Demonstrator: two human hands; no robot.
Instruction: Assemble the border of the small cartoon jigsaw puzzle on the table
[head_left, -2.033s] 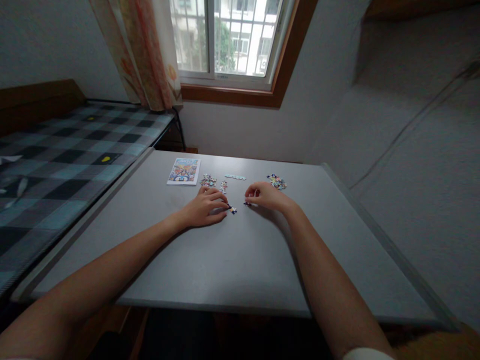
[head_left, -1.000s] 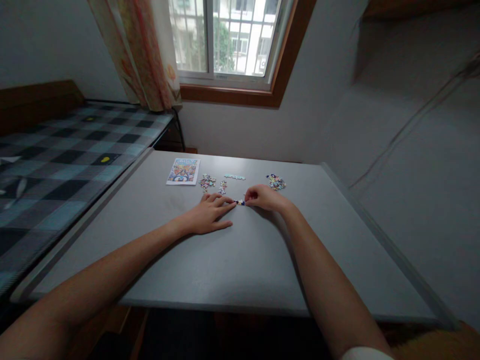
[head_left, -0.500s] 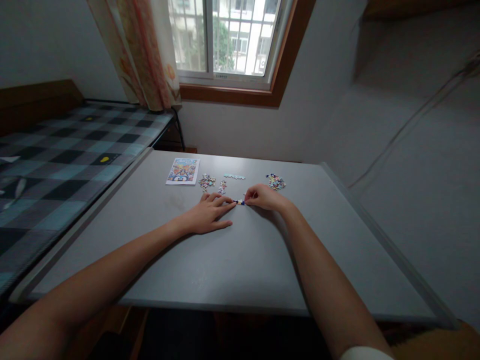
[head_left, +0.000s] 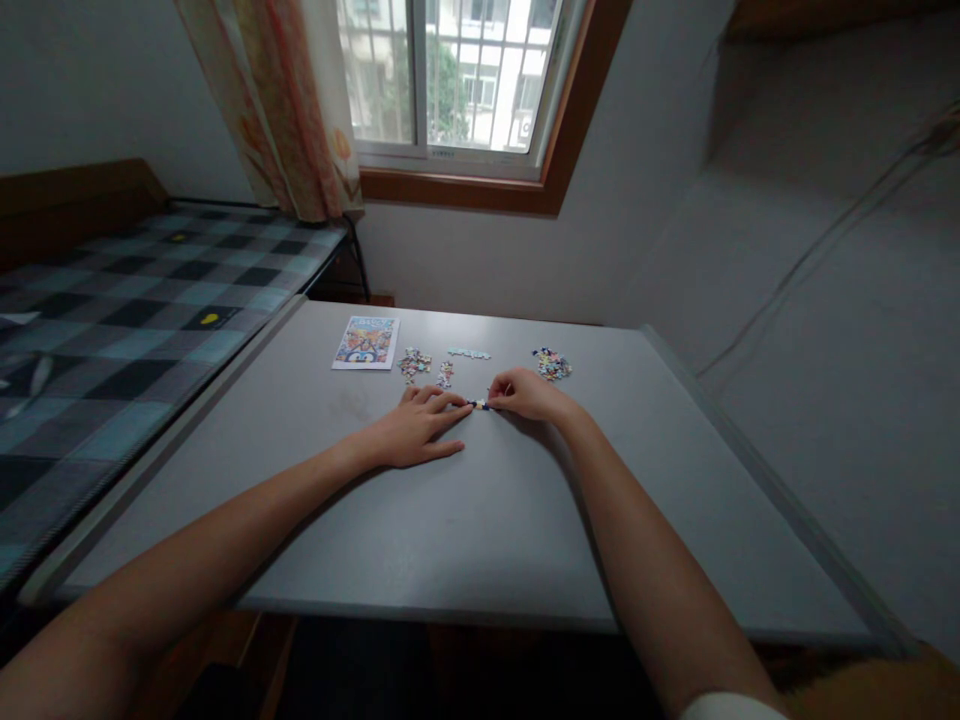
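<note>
A short strip of joined jigsaw puzzle pieces, dark blue and pale yellow, lies flat on the white table. My left hand rests palm down with its fingers spread, the fingertips touching the strip's left end. At the other end, my right hand pinches a puzzle piece between thumb and finger; most of that piece is hidden. Just beyond the hands lie a small cluster of pieces and a pale blue strip of joined pieces.
Loose puzzle pieces form one pile on the left and another pile on the right. A printed picture sheet lies at the far left. Beside the table stands a bed with a checked cover; a window is ahead.
Almost nothing differs. Both hands stay at the two ends of the strip, with only a very slight shift of the right fingers.
</note>
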